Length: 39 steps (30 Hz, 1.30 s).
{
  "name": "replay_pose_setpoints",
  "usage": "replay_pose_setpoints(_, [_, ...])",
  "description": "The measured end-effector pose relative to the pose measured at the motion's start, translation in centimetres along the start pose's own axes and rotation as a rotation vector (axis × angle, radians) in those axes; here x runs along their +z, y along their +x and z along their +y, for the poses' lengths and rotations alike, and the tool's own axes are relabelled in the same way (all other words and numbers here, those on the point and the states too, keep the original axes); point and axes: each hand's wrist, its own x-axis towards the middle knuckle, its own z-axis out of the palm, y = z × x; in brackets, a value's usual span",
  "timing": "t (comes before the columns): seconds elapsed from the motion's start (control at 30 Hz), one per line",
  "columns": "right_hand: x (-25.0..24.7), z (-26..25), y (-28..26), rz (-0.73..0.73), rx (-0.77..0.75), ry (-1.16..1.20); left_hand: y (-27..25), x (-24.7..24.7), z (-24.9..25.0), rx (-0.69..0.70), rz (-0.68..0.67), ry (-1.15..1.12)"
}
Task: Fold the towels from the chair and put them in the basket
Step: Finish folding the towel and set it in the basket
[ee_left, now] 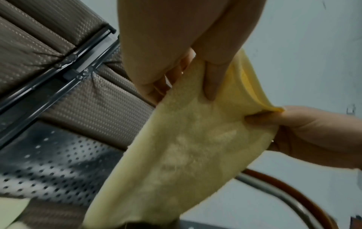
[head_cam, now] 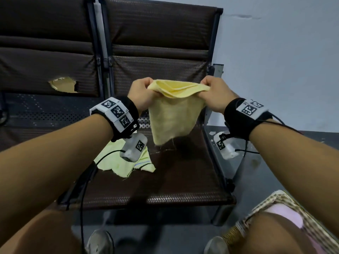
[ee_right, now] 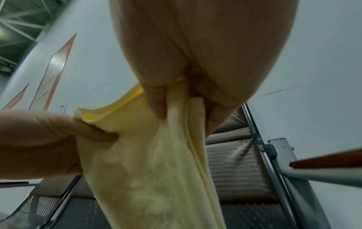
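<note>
Left hand (head_cam: pixel 140 94) grip and right hand (head_cam: pixel 216 94) grip each clamped on a top corner of the folded yellow towel (head_cam: pixel 174 116), held up over the chair seat (head_cam: pixel 183 173). Fingertips buried in cloth. Below left grip: lime towel (head_cam: pixel 119 165), partly hidden. Below right grip: basket (head_cam: pixel 271 202), cut off by frame and knee.

Seat (head_cam: pixel 174 180) lies bare at right; lime towel (head_cam: pixel 126 165) covers its left; basket (head_cam: pixel 275 200) crowds the right knee
</note>
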Motion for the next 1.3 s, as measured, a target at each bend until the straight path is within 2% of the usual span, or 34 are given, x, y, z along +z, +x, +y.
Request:
replay_pose_setpoints(0.13, [2.0,2.6,-2.7,-0.19,0.028,-0.073,-2.9,1.1,-5.6,-0.117,-0.115,0.13])
replay_pose_setpoints(0.3, [5.2,6.7,-7.8,-0.769,0.12,-0.371,-8.2,2.4,-12.4,-0.381,-0.544,0.422])
replay_pose_setpoints(0.37, [6.3,8.4,-9.4,-0.949,0.188,-0.368,-9.7,2.5,-13.7,-0.433,-0.709,0.45])
replay_pose_setpoints(0.43, [7.0,9.5,-10.2,-1.057,0.272,-0.246,-10.4,2.3,-14.3,-0.467,-0.819,0.451])
replay_pose_setpoints(0.5, [7.4,10.0,-10.1,-1.069,0.338,-0.122,-10.4,1.7,-14.4,-0.559,-0.872,0.39])
replay_pose_setpoints(0.57, [7.8,10.6,-9.3,-0.996,0.386,-0.065,-9.8,1.3,-14.5,-0.646,-0.837,0.307])
replay_pose_setpoints(0.67, [9.0,12.0,-8.0,-0.838,0.525,0.101,-8.3,1.4,-15.2,-0.655,-0.645,0.228])
replay_pose_setpoints(0.77, [11.1,13.0,-7.0,-0.56,0.64,0.307,-6.6,2.1,-16.5,-0.596,-0.408,0.218])
replay_pose_setpoints(0.87, [13.1,13.8,-5.5,-0.292,0.547,0.243,-5.3,3.2,-17.8,-0.566,-0.249,0.187])
replay_pose_setpoints(0.93, [13.9,14.1,-4.8,-0.228,0.476,0.186,-4.9,3.8,-18.5,-0.553,-0.217,0.233])
replay_pose_setpoints(1.03, [14.4,14.2,-4.7,-0.31,0.366,-0.033,-5.0,4.2,-19.5,-0.573,-0.226,0.391])
replay_pose_setpoints(1.13, [14.3,13.7,-5.8,-0.429,0.197,-0.228,-6.2,4.2,-20.0,-0.398,-0.207,0.597])
replay_pose_setpoints(1.2, [14.1,13.4,-7.1,-0.553,0.131,-0.274,-7.2,4.2,-20.1,-0.328,-0.331,0.563])
replay_pose_setpoints(1.3, [13.6,13.5,-9.2,-0.791,0.059,-0.417,-8.9,3.9,-20.2,-0.315,-0.574,0.6])
